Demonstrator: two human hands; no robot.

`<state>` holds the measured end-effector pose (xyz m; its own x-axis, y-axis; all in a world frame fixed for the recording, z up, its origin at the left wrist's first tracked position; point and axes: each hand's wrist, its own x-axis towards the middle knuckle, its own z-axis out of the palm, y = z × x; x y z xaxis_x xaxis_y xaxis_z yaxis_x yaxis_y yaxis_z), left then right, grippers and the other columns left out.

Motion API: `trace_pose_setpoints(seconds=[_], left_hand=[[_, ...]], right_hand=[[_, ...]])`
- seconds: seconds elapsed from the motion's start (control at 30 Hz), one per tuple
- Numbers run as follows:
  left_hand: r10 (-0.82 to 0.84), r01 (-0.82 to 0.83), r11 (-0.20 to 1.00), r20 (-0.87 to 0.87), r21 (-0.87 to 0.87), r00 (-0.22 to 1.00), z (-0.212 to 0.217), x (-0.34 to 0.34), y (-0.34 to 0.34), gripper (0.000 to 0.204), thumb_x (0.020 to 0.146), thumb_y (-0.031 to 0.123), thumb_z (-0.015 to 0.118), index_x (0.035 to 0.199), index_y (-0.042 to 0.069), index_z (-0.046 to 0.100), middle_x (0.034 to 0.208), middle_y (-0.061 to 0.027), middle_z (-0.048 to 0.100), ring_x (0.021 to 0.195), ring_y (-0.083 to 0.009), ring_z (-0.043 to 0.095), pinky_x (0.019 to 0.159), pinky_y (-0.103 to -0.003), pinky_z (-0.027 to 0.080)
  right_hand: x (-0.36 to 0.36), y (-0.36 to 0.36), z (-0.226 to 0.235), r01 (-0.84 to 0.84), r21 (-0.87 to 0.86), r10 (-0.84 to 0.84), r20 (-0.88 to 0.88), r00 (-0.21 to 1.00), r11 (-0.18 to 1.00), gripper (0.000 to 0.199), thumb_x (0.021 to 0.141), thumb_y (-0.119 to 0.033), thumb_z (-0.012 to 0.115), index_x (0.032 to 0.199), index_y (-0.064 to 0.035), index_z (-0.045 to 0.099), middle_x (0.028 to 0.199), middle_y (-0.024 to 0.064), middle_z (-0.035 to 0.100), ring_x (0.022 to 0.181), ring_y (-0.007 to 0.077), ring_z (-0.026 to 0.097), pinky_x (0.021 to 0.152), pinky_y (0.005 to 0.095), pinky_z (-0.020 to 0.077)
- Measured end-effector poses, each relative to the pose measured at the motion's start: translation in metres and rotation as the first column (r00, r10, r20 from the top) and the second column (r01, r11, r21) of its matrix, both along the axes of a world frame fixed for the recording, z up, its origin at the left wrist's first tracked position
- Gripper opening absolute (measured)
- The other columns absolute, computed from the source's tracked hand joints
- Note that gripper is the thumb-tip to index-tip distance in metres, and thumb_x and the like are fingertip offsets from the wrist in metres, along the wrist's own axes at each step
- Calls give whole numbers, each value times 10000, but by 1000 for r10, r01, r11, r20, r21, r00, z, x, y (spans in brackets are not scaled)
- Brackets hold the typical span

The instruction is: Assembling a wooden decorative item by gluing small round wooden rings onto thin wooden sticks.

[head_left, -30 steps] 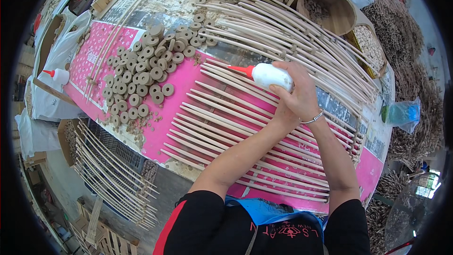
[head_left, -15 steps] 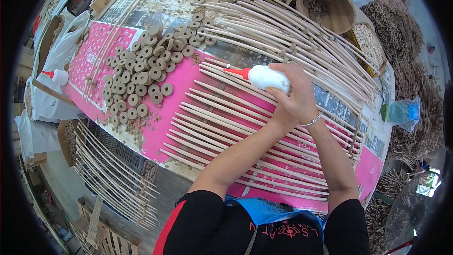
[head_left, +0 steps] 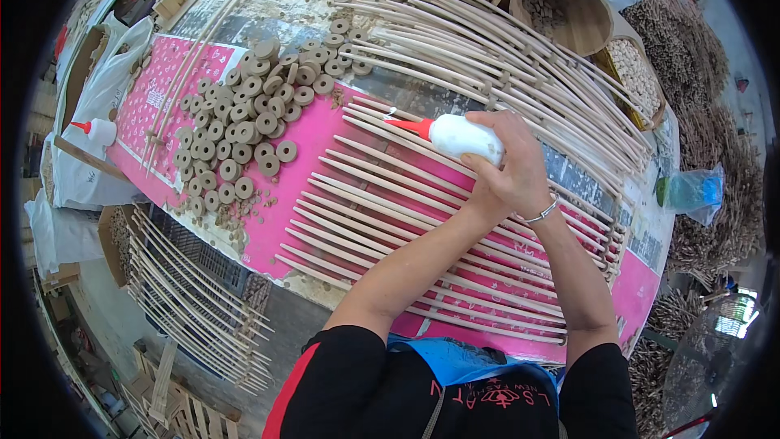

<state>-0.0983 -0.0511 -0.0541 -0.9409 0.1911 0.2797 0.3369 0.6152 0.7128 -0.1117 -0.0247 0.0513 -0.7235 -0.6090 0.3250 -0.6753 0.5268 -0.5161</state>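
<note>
With right hand, gripped a white bottle sideways above the rods, red tip near their left ends; could not tell the grip of the left hand, mostly hidden beneath. Worked over a pink sheet on a worn table, beside heaped rings, with a tub beyond and bundled sticks to the right.

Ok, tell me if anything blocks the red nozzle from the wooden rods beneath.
Nothing visible does: the red nozzle of the white squeeze bottle, held in the right hand, points out over the tapered wooden rods, nothing between. Whether its tip touches them, I cannot tell.
</note>
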Motion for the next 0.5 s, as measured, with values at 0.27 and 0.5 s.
trace_pose_setpoints(seconds=[0.27, 0.5], left_hand=[[-5, 9, 995, 39, -95, 999, 4, -6, -2, 616, 1004, 286, 590, 1553, 63, 422, 1609, -201, 407, 1531, -391, 320, 1270, -573, 203], [-22, 35, 984, 74, -173, 997, 6, -2, -5, 613, 1006, 297, 590, 1550, 67, 429, 1612, -198, 406, 1534, -387, 317, 1270, -578, 198]], right_hand=[[2, -1, -4, -30, 34, 30, 22, 999, 999, 523, 755, -159, 850, 1245, -79, 684, 1130, 126, 697, 1053, 331, 653, 907, 407, 518], [4, 0, -1, -26, 5, 26, 12, 1000, 1000, 516, 738, -178, 856, 1219, -86, 693, 1095, 115, 689, 1020, 326, 646, 881, 411, 518]])
